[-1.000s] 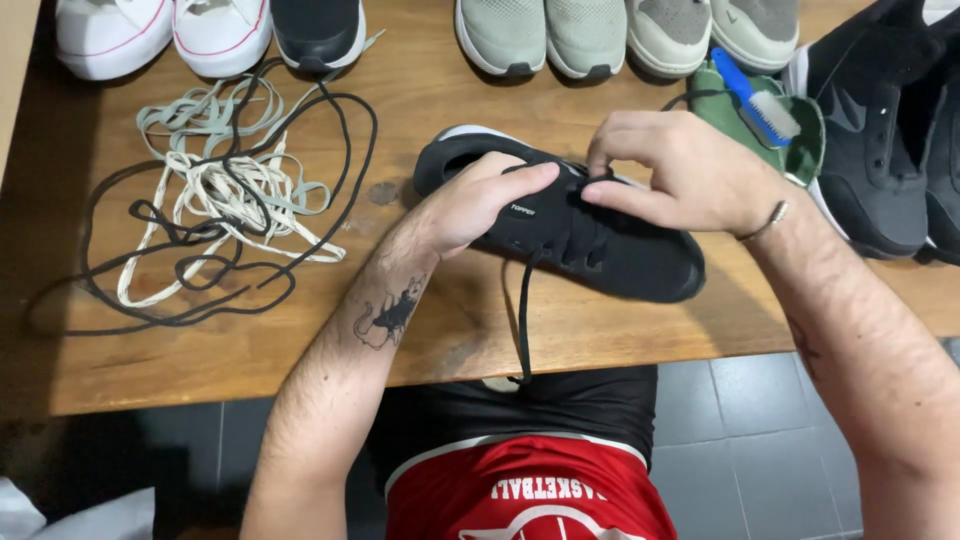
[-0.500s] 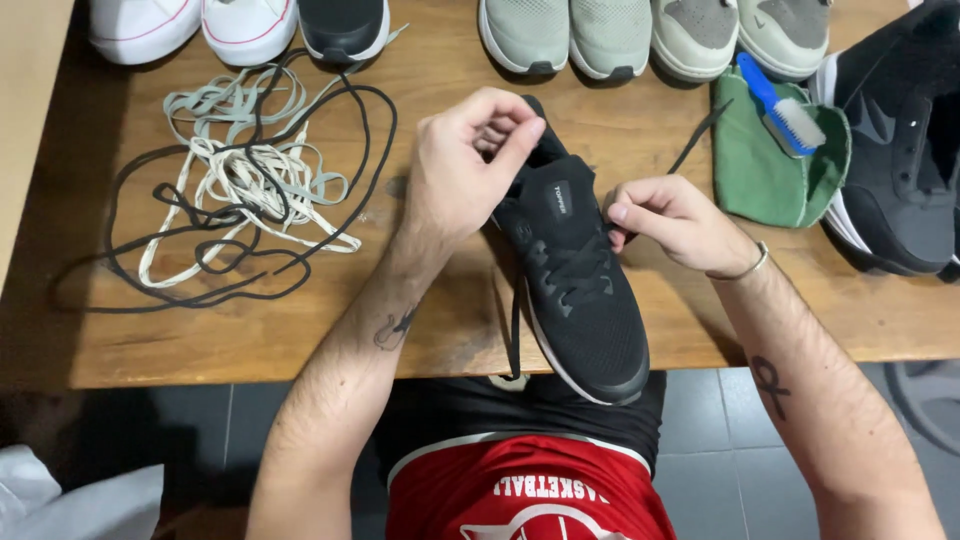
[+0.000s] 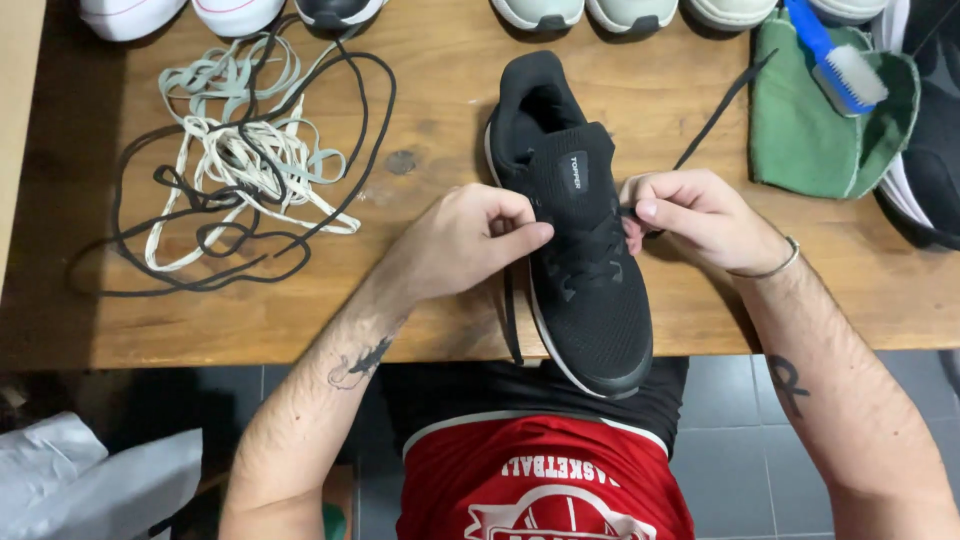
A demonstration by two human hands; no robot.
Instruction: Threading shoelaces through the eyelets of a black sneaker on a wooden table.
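As we look down from the head camera, a black mesh sneaker with a pale sole edge (image 3: 580,240) lies lengthwise on the brown wooden table (image 3: 440,90), its toe overhanging the near edge. Our left hand (image 3: 465,240) pinches a black shoelace (image 3: 512,320) at the shoe's left eyelets, fingers closed on it; our right hand (image 3: 695,215) is likewise clamped on the lace's other end at the right eyelets. A small rectangular dark label (image 3: 575,172) sits on the tongue. A tangle of loose white and black laces (image 3: 235,170) lies well left; a green cloth (image 3: 825,130) bearing a blue brush (image 3: 835,55) lies to the right.
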